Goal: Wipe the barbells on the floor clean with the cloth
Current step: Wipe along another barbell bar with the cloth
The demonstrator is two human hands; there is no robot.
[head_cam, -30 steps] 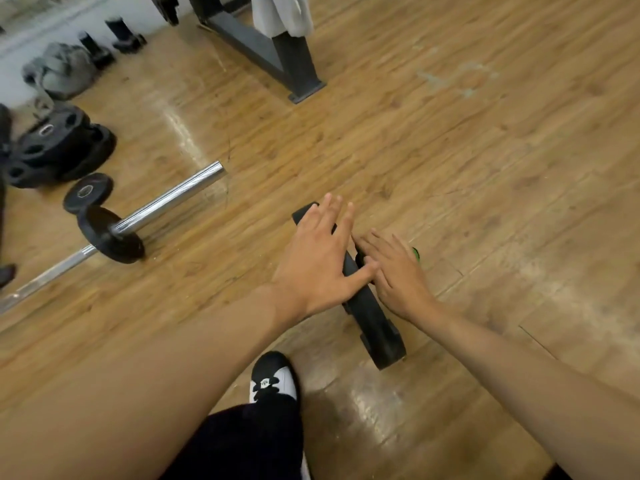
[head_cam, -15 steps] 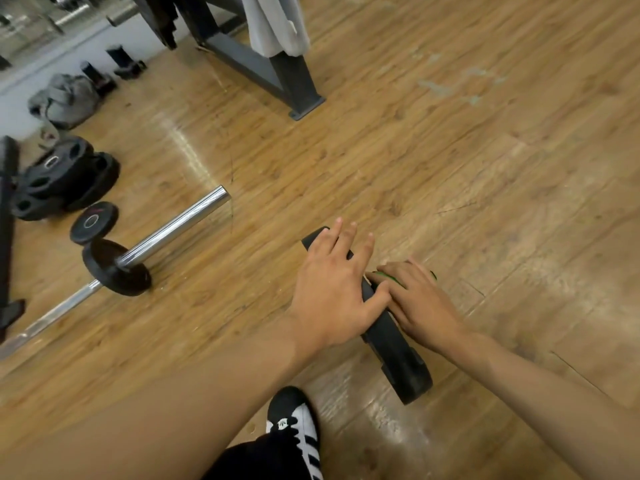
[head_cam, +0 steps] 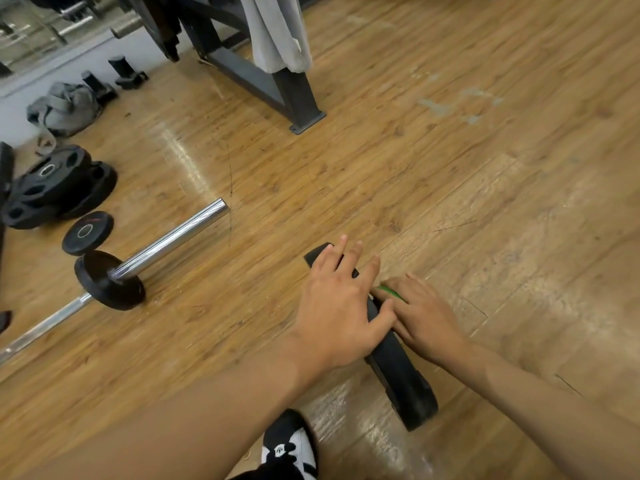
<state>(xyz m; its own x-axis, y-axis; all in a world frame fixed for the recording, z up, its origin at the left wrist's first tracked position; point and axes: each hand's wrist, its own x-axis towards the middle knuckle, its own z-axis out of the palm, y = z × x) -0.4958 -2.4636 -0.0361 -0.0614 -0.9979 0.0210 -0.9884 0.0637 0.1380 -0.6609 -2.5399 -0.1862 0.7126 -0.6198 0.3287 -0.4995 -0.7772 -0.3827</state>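
We are standing a black weight plate [head_cam: 401, 382] on its edge on the wooden floor [head_cam: 450, 168], presumably so that its faces and rim are coming within reach of the cloth. Our left hand [head_cam: 337, 303] is lying over the top of the rim with the fingers nearly straight and spread and the thumb hooking across to the far side; we are judging that it is steadying the plate against rolling or toppling. Our right hand [head_cam: 422, 317] is pressing flat, fingers almost straight, against the plate's right face, and a sliver of green cloth [head_cam: 389, 292] is showing under its fingertips. Most of the cloth is hiding beneath the hand, so we are not telling how it is folded.

The barbell [head_cam: 166, 244] is lying on the floor to our left, well apart from both hands, with one small plate on its chrome sleeve. Beyond it a loose small plate [head_cam: 88, 232] is lying flat beside a stack of larger plates [head_cam: 59, 188], and a grey bag [head_cam: 64, 107] is slumping near the wall. A steel rack foot [head_cam: 277, 88] with a grey towel [head_cam: 277, 32] hanging over it is standing farther ahead. Nothing is lying between the plate and the barbell, and our own shoe [head_cam: 287, 448] is sitting just near the plate's lower end, where we are thinking a rolling plate could bump it
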